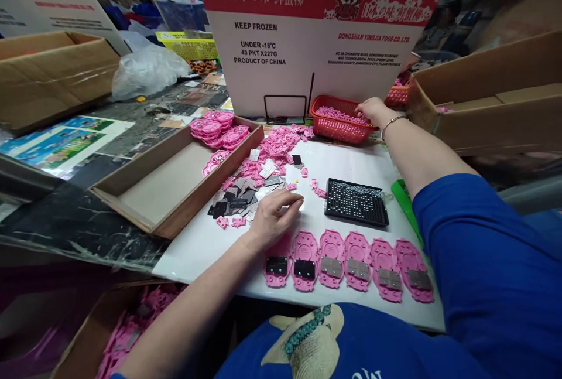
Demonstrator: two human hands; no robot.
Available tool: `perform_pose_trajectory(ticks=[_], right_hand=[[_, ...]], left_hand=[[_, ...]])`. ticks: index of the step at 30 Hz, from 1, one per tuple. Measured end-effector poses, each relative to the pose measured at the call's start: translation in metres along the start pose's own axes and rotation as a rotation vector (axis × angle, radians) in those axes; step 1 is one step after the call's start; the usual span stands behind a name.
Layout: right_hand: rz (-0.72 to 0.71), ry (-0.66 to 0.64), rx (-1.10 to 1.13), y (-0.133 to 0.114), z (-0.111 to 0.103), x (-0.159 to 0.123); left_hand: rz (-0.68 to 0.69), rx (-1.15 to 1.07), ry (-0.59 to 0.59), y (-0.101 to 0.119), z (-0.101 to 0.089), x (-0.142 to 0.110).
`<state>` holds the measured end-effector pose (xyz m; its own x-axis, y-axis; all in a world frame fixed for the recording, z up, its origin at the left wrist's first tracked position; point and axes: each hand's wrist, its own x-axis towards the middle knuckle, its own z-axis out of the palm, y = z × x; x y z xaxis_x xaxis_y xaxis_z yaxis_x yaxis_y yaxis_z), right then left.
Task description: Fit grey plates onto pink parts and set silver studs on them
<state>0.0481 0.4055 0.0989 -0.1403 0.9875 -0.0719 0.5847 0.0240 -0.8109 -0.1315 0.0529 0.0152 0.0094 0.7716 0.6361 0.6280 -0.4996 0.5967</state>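
Observation:
My left hand [276, 218] hovers above the top of the leftmost pink casing, thumb and fingers pinched together; whatever they hold is too small to make out. Several pink plastic casings [331, 244] lie in a row near the front edge, with black or grey rectangular plates screwed on their lower halves. At the far side, my right hand [375, 112] reaches over the right end of a red basket [342, 133] of small pink pieces [338, 114]. Its fingers are bent together at the pieces, their tips partly hidden. A black tray [356, 203] of screws sits between the basket and the row.
Loose pink parts [278, 143] and black and grey plates [237, 197] are heaped left of centre. Beside them stands a shallow cardboard box [153, 185] with stacked pink casings. A tall white carton panel [307, 33] rises behind the basket. Something green [406, 206] lies right of the tray.

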Motion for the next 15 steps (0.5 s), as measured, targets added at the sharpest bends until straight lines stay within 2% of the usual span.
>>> perform_pose_trajectory(ticks=[4, 10, 15], right_hand=[[0.118, 0.042, 0.039, 0.000, 0.004, -0.003], [0.142, 0.122, 0.211, -0.009, 0.001, -0.010], [0.120, 0.055, 0.403, -0.037, -0.001, -0.024]], left_hand=[[0.001, 0.008, -0.008, -0.002, 0.000, -0.001], [-0.044, 0.017, -0.039, -0.003, 0.000, -0.001], [-0.096, -0.060, -0.010, -0.006, 0.003, -0.001]])
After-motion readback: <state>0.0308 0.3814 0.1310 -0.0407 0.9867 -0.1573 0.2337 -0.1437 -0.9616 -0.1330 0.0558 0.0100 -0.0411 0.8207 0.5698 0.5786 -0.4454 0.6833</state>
